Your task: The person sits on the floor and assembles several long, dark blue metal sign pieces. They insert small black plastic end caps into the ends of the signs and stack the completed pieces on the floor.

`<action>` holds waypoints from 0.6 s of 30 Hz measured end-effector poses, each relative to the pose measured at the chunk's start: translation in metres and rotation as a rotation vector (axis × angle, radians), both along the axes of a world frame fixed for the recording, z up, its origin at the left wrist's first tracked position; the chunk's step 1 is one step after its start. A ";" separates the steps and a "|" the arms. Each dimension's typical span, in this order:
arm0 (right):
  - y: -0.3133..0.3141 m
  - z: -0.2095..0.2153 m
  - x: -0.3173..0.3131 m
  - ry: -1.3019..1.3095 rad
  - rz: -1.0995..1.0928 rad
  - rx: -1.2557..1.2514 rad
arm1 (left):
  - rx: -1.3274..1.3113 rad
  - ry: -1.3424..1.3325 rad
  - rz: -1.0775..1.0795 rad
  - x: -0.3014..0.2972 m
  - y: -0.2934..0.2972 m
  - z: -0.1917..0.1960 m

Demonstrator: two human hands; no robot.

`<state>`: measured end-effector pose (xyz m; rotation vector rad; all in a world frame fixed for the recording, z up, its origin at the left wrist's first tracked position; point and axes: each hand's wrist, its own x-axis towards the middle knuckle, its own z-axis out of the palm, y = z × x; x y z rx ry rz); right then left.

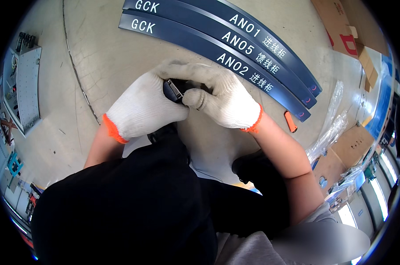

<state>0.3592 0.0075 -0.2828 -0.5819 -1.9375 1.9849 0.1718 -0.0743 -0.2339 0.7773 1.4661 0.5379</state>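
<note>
Both my hands wear white knit gloves with orange cuffs and meet in front of my body. Between them is a small black object (172,91) with a metallic slotted edge; most of it is hidden by the gloves, so its kind cannot be made out. My left hand (144,104) is closed around its left side. My right hand (222,92) curls over from the right, thumb bent against the object. Just beyond the hands, dark blue curved-looking panels (182,39) with white lettering lie side by side on the floor.
An orange-handled utility knife (291,121) lies right of the panels. Clear plastic wrap (330,132) and a flat cardboard piece (350,148) are at the right. An open cardboard box (341,28) stands far right. A grey metal cabinet (25,88) is at the left.
</note>
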 end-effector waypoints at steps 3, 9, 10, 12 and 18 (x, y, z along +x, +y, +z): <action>0.004 0.022 -0.002 -0.212 0.015 -0.239 | 0.027 -0.016 0.056 0.004 -0.004 -0.010; 0.009 0.007 0.003 -0.224 0.098 -0.384 | -0.201 -0.227 0.205 0.020 -0.018 -0.027; 0.008 0.006 0.002 -0.246 0.100 -0.362 | -0.214 -0.242 0.231 0.022 -0.023 -0.037; 0.007 0.001 0.002 -0.242 0.100 -0.216 | -0.172 -0.297 0.272 0.023 -0.026 -0.049; -0.009 -0.007 0.001 -0.255 0.030 0.016 | -0.087 -0.404 0.269 0.016 -0.025 -0.049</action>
